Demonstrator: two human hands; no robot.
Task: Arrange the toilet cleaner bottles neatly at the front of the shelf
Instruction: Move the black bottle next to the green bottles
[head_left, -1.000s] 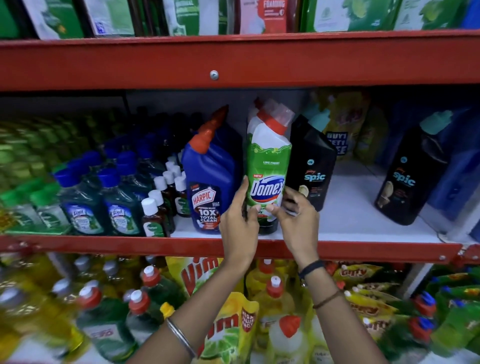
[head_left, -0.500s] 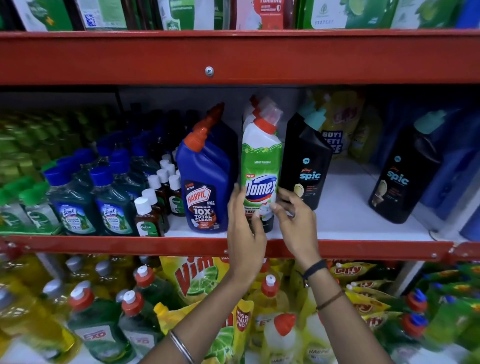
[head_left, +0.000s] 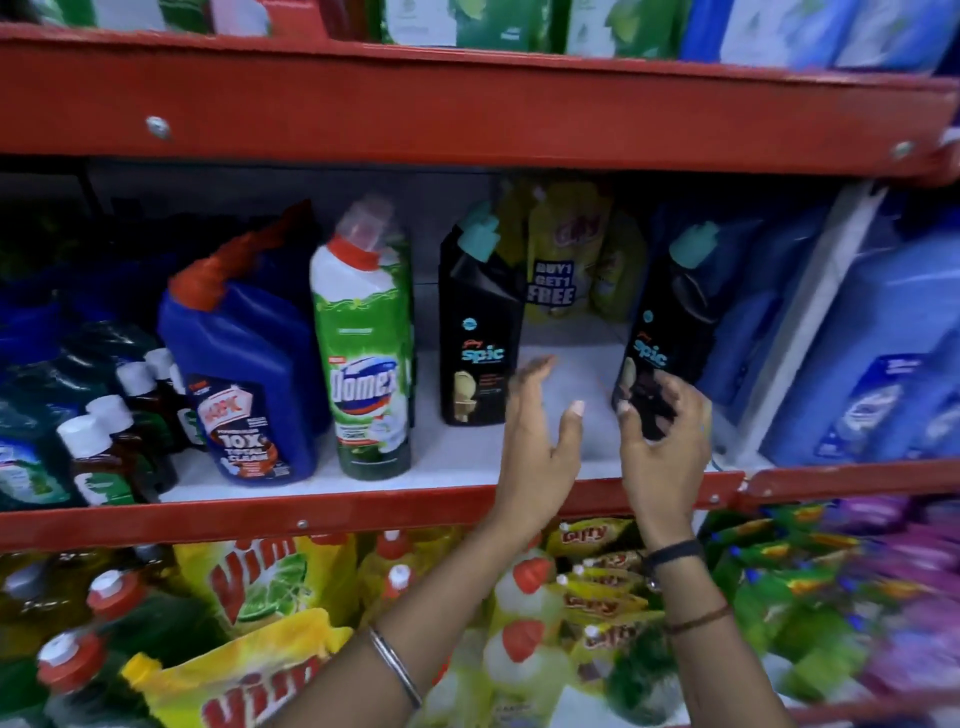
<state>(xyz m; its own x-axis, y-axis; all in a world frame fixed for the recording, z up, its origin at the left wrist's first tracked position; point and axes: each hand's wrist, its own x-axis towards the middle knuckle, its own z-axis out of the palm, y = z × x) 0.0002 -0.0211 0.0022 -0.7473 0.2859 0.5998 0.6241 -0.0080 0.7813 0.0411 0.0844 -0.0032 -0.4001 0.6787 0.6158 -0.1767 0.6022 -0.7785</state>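
On the white shelf stand a blue Harpic bottle, a green-and-white Domex bottle and a black Spic bottle, side by side near the front. A second black Spic bottle leans tilted further right. My right hand has thumb and fingers curled around that tilted bottle's lower end. My left hand hovers open over the bare shelf between the two Spic bottles, touching neither.
Small brown white-capped bottles crowd the left. Large blue bottles stand at the right behind a white divider. Yellow pouches sit at the shelf's back. The red front rail runs below; Vim pouches fill the lower shelf.
Both hands let go of the Domex bottle and moved right. The right hand now grips the tilted Spic bottle. The view has swung right.
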